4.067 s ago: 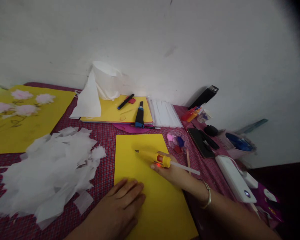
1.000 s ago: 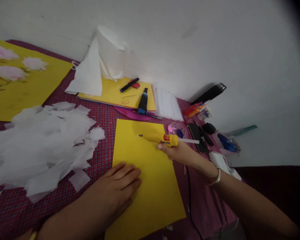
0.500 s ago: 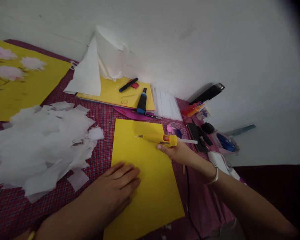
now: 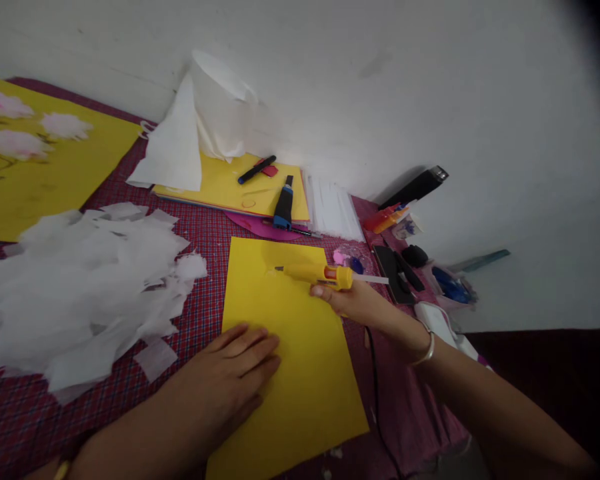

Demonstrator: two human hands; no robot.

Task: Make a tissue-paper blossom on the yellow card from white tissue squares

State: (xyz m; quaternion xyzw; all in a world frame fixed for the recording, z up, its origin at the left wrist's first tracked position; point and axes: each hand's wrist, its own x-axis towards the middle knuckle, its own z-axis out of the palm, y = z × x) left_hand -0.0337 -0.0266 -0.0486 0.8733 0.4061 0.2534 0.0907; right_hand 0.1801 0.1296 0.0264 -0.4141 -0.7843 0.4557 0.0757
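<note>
gluing looks underway: right hand [image 4: 355, 303] clamped on glue gun [image 4: 313, 273] over yellow sheet [image 4: 300, 393], left hand [image 4: 237, 377] flat, pinning it; next needs steady nozzle.

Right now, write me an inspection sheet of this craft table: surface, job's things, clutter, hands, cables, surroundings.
Surface: red-checked cloth covers the table.
Job's things: yellow sheet lies flat; glue gun is over its upper part, nozzle pointing left.
Clutter: tissue pile left of the sheet; marker and blue-black tool on a yellow stack behind; bundle of clear sticks beside it.
Hands: left hand flat on the sheet's near-left part; right hand grips the glue gun.
Cables: black cable runs from below the right wrist toward the near edge.
Surroundings: white wall behind; yellow board with pink flowers far left.
</note>
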